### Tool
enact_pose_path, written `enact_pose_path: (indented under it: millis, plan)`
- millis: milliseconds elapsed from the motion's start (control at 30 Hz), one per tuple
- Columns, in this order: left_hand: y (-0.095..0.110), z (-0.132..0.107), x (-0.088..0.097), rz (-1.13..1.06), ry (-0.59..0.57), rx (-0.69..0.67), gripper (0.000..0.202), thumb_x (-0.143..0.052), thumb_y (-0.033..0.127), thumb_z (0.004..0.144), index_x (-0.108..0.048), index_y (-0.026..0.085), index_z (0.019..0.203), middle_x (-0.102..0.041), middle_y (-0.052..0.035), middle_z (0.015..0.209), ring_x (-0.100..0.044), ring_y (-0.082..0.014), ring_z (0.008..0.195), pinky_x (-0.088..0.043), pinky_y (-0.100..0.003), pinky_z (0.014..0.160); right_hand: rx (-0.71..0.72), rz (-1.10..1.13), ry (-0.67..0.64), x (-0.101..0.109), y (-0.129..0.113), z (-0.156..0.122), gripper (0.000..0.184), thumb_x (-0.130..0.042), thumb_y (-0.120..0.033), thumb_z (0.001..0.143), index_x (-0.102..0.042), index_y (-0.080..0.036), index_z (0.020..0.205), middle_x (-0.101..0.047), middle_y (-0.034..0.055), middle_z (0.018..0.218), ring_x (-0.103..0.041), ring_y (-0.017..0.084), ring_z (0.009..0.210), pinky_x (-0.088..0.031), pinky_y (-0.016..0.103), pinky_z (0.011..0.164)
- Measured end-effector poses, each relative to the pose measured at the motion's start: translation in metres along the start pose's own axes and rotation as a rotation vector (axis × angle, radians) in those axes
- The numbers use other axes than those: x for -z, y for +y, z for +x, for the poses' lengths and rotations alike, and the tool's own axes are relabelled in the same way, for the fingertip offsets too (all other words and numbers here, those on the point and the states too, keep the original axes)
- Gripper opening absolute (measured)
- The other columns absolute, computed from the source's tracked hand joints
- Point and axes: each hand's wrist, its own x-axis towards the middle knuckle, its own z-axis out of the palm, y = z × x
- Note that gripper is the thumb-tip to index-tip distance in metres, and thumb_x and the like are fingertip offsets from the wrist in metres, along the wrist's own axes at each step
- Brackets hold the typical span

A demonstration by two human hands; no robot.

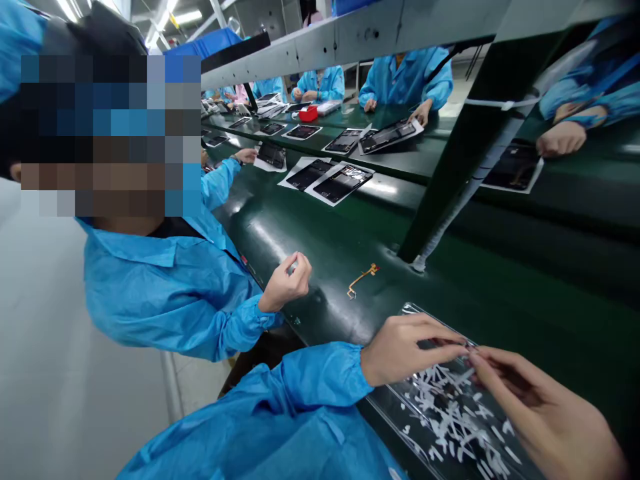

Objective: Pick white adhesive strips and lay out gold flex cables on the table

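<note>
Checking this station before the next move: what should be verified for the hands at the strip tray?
1. Both hands over the tray: left hand and right hand, ok.
2. Strip pinched where the fingertips meet: cannot tell.
3. Tray lies on the belt: ok.
4. Strips separated: not ok, they lie in a loose, overlapping heap.
5. Flex cable apart from the tray: ok.
6. Co-worker's hand away from the tray: ok.
</note>
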Motion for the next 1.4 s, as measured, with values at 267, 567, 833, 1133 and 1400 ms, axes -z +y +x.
enact_pose_path:
  millis: [267,567,833,1133,1400]
  plan:
    - [-0.023,-0.001,-0.005,0.227,-0.075,-0.159,0.022,-0.066,0.024,0.097,-0.080,0.008,0.102,-0.081,-0.0092,0.096,-0.078,-0.0133,0.089,-0.064,-0.022,0.092,0.073,-0.077,-0.104,-0.001,0.000,-0.005,0.047,-0.059,-0.070,0.086,-0.078,-0.028,0.095,-0.080,0.0043,0.092,-0.076,0.023,0.075,-0.058,0.028,0.062]
    - [-0.024,-0.006,-0.009,0.352,-0.162,-0.131,0.017,-0.062,0.019,0.094,-0.076,0.012,0.099,-0.077,-0.0052,0.096,-0.074,-0.0128,0.088,-0.061,-0.021,0.087,0.063,-0.056,-0.034,-0.009,-0.012,-0.019,0.048,-0.055,-0.069,0.087,-0.074,-0.025,0.089,-0.077,0.0064,0.082,-0.072,0.023,0.068,-0.055,0.032,0.064]
    - [-0.030,-0.015,-0.004,0.437,-0.359,0.055,0.025,-0.057,0.030,0.102,-0.072,0.016,0.089,-0.076,-0.0045,0.095,-0.072,-0.0180,0.093,-0.057,-0.029,0.086,-0.212,0.058,-0.043,0.011,0.010,-0.026,0.048,-0.062,-0.067,0.080,-0.074,-0.022,0.089,-0.076,0.0088,0.086,-0.070,0.024,0.074,-0.054,0.032,0.064]
    - [-0.024,-0.007,-0.005,-0.146,-0.337,0.210,0.024,-0.065,0.036,0.100,-0.077,0.016,0.104,-0.076,-0.0074,0.104,-0.071,-0.0158,0.093,-0.059,-0.026,0.078,-0.177,0.276,-0.153,-0.003,0.011,-0.022,0.047,-0.071,-0.067,0.081,-0.077,-0.022,0.094,-0.072,0.0048,0.074,-0.065,0.018,0.065,-0.054,0.029,0.061]
    - [-0.030,-0.020,-0.015,0.390,-0.185,-0.270,0.021,-0.061,0.033,0.102,-0.078,0.021,0.105,-0.076,-0.0047,0.093,-0.072,-0.0152,0.085,-0.060,-0.030,0.081,-0.321,0.509,-0.160,-0.004,0.018,-0.016,0.054,-0.080,-0.071,0.071,-0.081,-0.019,0.088,-0.076,0.0079,0.071,-0.072,0.022,0.065,-0.063,0.035,0.066]
